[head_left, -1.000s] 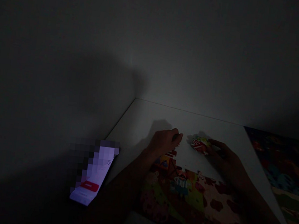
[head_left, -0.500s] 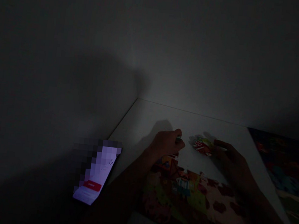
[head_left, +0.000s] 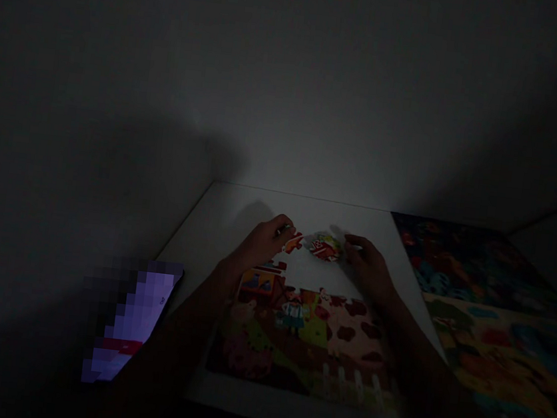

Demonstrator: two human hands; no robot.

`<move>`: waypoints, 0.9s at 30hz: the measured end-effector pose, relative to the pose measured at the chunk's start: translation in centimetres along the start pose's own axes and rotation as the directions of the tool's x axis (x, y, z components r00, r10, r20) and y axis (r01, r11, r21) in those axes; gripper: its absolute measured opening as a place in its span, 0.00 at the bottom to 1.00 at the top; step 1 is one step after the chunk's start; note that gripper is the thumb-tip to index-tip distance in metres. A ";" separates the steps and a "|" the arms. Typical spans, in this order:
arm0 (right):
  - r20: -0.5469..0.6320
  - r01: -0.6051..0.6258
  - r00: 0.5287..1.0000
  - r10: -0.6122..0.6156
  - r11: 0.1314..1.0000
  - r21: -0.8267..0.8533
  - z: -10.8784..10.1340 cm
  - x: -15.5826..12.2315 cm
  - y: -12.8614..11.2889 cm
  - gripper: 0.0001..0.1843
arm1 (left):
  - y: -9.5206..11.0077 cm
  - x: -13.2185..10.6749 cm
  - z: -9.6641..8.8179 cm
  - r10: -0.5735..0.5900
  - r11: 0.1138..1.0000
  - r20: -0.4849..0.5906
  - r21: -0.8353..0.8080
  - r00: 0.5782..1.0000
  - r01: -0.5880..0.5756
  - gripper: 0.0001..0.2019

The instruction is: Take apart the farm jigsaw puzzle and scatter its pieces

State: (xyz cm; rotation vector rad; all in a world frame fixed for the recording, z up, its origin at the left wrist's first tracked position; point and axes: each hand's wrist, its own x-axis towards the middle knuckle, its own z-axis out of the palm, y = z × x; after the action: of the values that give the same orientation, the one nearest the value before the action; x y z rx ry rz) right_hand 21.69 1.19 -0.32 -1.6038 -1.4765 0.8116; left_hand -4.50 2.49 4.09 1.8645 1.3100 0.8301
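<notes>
The scene is very dark. A partly built farm jigsaw (head_left: 304, 333) lies on a white board (head_left: 237, 214). My left hand (head_left: 262, 244) rests at the puzzle's upper left edge with its fingers closed on a small red and orange piece (head_left: 293, 241). My right hand (head_left: 367, 266) lies just right of a loose red and green cluster of pieces (head_left: 325, 246), fingertips touching it. The two hands are close together, with the cluster between them.
A lit phone (head_left: 133, 316) lies on the dark floor at the left. A colourful picture sheet or mat (head_left: 488, 313) lies at the right of the board. Plain walls meet in a corner behind the board.
The camera view has shifted, so everything sits further left and the fence part of the puzzle shows. My left hand's small piece has come close to the cluster at my right hand.
</notes>
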 end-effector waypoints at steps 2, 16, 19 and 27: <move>0.008 0.011 1.000 -0.012 1.000 0.022 0.1 0.1 0.2 0.31 | 0.8 0.2 -0.1 -0.031 1.000 0.063 -0.004 0.998 0.031 0.09; -0.009 0.090 0.996 -0.090 0.995 0.030 0.1 0.6 1.0 0.28 | 3.2 4.8 4.2 0.074 0.981 0.206 0.159 0.976 -0.108 0.11; -0.005 0.074 0.997 -0.074 0.997 0.024 0.2 0.7 1.0 0.29 | 3.7 5.3 5.0 0.076 0.967 0.203 0.226 0.976 -0.122 0.12; -0.001 0.070 0.998 -0.070 0.997 0.012 0.3 0.8 1.1 0.28 | 2.8 5.1 6.1 0.156 0.851 0.166 0.477 0.974 -0.217 0.17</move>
State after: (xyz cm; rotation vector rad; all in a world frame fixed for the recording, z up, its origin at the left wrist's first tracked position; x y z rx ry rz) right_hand 22.06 2.01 -1.40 -1.5345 -1.5168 0.7788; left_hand 3.34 5.57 3.61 2.4359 1.3663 0.4859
